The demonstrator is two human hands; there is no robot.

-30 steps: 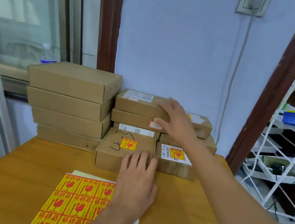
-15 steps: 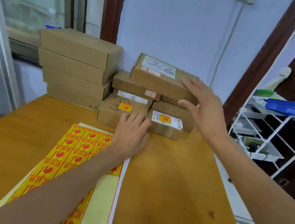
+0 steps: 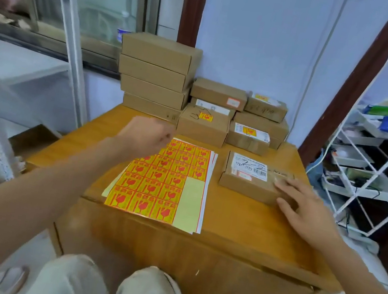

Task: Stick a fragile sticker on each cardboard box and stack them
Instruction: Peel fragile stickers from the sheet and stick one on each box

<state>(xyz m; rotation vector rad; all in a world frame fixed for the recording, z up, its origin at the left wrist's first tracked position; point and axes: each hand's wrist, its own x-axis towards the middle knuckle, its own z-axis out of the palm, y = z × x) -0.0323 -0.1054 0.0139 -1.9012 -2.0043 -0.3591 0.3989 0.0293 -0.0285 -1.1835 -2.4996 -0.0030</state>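
A cardboard box point(image 3: 246, 179) with a white shipping label lies on the wooden table point(image 3: 239, 222), right of the sticker sheet. My right hand point(image 3: 306, 210) rests on its near right corner with straight fingers. A sheet of yellow-and-red fragile stickers point(image 3: 158, 179) lies at the table's middle. My left hand point(image 3: 148, 136) hovers over the sheet's far left corner, fingers curled, holding nothing that I can see. Behind the sheet stand stickered boxes: one with a scribble point(image 3: 203, 125) and one with a label point(image 3: 249, 137).
A tall stack of plain cardboard boxes point(image 3: 155, 75) stands at the back left against the wall. More small boxes point(image 3: 240, 100) are piled behind the stickered ones. A white wire rack point(image 3: 374, 176) stands right of the table. My knees are below the table's front edge.
My right hand has carried the labelled box down from the back pile and set it on the table right of the sheet. My left hand drew back to the sheet's far left corner.
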